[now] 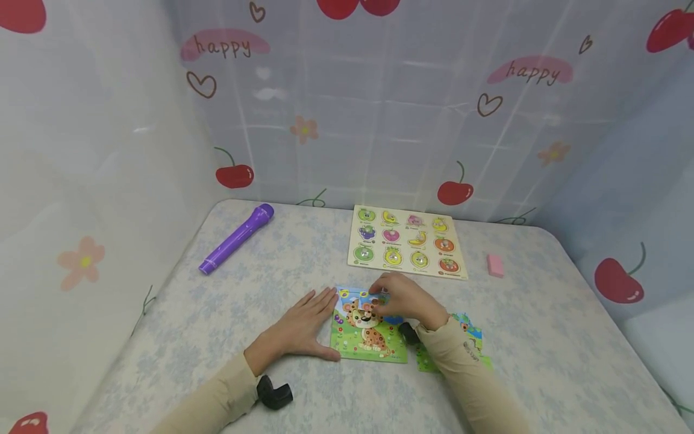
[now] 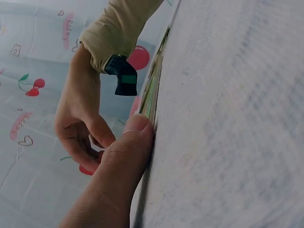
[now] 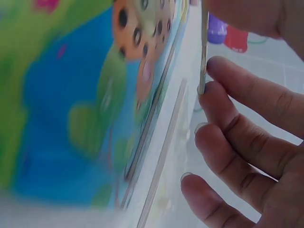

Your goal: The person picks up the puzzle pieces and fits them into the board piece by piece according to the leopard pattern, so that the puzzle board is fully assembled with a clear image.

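A picture puzzle (image 1: 368,340) showing a spotted leopard on grass lies flat at the front middle of the table. My left hand (image 1: 303,325) rests at its left side, fingers spread and straight, the thumb at the puzzle's lower left edge. Over the puzzle's upper right part is my right hand (image 1: 406,299). It pinches a thin puzzle piece (image 3: 204,52), seen edge-on between thumb and fingertips in the right wrist view. The hand partly covers the picture's upper right. Loose puzzle pieces (image 1: 476,333) lie to the right, partly hidden by the right forearm.
A wooden fruit puzzle board (image 1: 406,241) lies behind the hands. A purple toy microphone (image 1: 235,239) is at the back left, a small pink block (image 1: 495,265) at the right. Patterned curtains (image 1: 347,108) surround the table at the back and sides.
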Tool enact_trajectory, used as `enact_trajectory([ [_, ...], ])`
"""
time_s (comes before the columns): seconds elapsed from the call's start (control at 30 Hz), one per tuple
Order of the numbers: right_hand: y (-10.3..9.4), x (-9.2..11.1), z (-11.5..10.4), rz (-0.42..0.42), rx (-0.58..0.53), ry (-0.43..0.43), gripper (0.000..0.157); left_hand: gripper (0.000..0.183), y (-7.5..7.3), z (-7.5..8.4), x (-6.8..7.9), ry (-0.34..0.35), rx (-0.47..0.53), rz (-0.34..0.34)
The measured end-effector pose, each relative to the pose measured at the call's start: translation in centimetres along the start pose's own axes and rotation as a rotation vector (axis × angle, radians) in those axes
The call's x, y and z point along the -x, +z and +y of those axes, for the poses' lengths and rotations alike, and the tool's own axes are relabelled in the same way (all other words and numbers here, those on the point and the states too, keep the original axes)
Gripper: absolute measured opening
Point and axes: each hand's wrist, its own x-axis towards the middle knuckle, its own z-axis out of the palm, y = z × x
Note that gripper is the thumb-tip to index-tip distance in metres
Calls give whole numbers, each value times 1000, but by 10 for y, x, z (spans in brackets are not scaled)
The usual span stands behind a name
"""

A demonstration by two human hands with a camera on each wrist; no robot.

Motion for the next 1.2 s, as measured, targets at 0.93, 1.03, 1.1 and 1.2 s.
enact_trajectory([
  [0.93, 21, -33, -20, -97, 11, 60, 29, 123, 0, 0, 0, 8, -4, -3],
  [1.03, 21, -34, -21, -94, 13, 74, 29, 123, -1, -1, 0, 6, -6, -5],
  [1.1, 21, -35, -22, -92, 24, 81, 28, 123, -1, -1, 0, 5, -9, -6],
  [1.2, 22, -36, -24, -90, 53, 83, 26, 123, -1, -1, 1, 8, -4, -5],
])
